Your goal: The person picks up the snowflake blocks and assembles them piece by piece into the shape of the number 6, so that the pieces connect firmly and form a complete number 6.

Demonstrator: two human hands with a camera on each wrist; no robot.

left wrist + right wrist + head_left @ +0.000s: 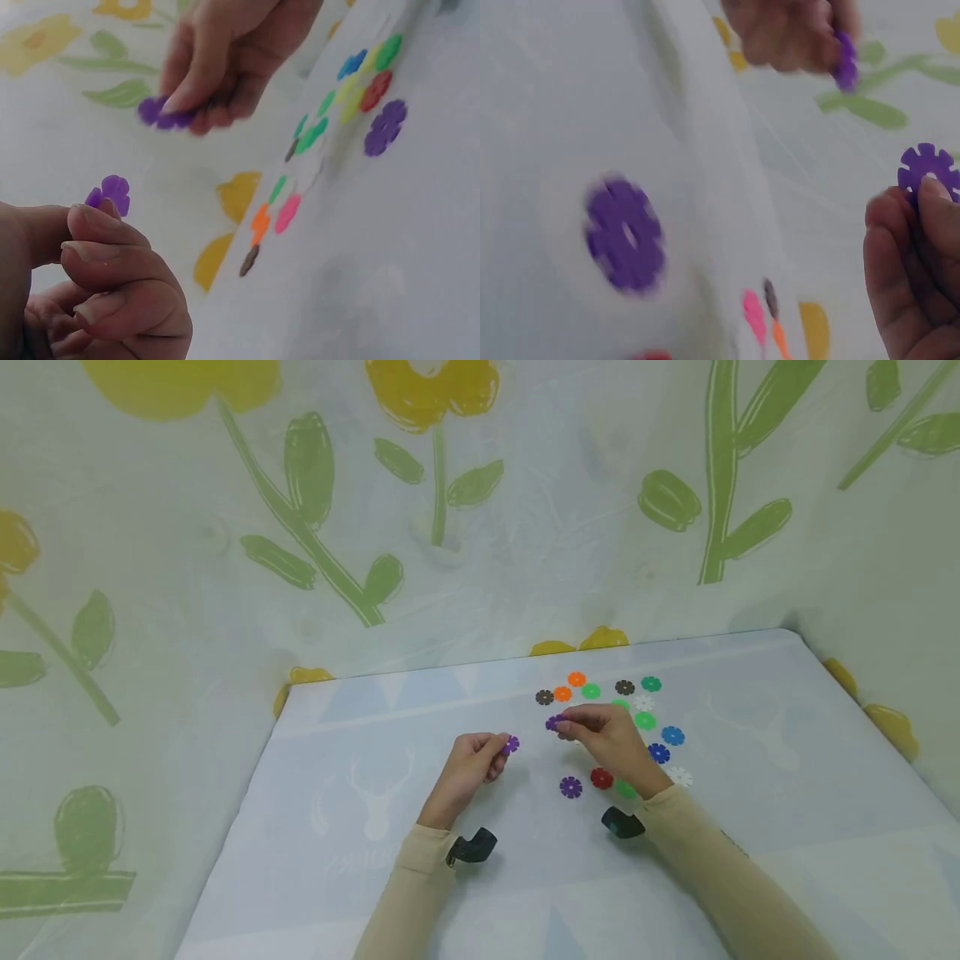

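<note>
Between the thumb and fingers of my left hand is a purple snowflake disc, a flat round toy piece with a notched rim. My right hand pinches another purple snowflake disc, a little farther back and to the right. Both hands are raised over the table, and the two discs are apart. In the right wrist view, notches and part of the centre hole show on the right hand's disc; the thumb covers some of it. A third purple disc lies flat on the table, nearer the body.
Several loose discs lie around and beyond the right hand, among them orange, brown, blue, red and white. The right forearm passes close to some. Behind the pale table hangs a flower-patterned sheet.
</note>
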